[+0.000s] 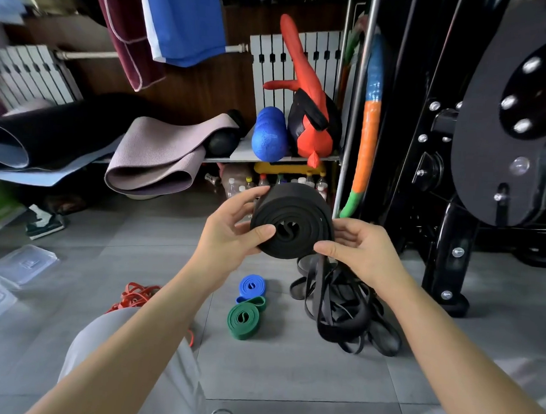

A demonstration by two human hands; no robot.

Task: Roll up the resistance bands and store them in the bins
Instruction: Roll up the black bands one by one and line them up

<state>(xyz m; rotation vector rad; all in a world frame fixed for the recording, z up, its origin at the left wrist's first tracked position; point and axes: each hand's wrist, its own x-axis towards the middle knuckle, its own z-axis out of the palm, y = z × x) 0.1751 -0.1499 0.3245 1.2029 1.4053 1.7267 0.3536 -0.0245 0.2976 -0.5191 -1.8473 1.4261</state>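
The black resistance band roll [291, 222] is up in the air, between both hands, above the grey floor [288, 372]. Its flat swirl side faces the person, so the hole through the middle points from near to far. The left hand [232, 233] holds the left side, thumb on the swirl face and fingers curled over the top. The right hand [361, 249] pinches the bottom right edge, thumb in front and fingers behind. Both hands are tight on the roll.

A black strip hangs down under the right thumb toward the loose black bands [345, 308] on the floor. I cannot tell if it is the end of this roll.

The clear plastic bins [25, 263] sit on the floor far to the left, well apart from the roll. I think the left hand is the closer one for putting the roll in. The way there is mostly open floor, but the loose red bands [134, 296] lie near the person's knee on that side. The blue roll [251, 286] and the green roll [243, 321] sit touching, just under the hands. On the right, the black machine frame [446, 247] stands close, so there is little room there.
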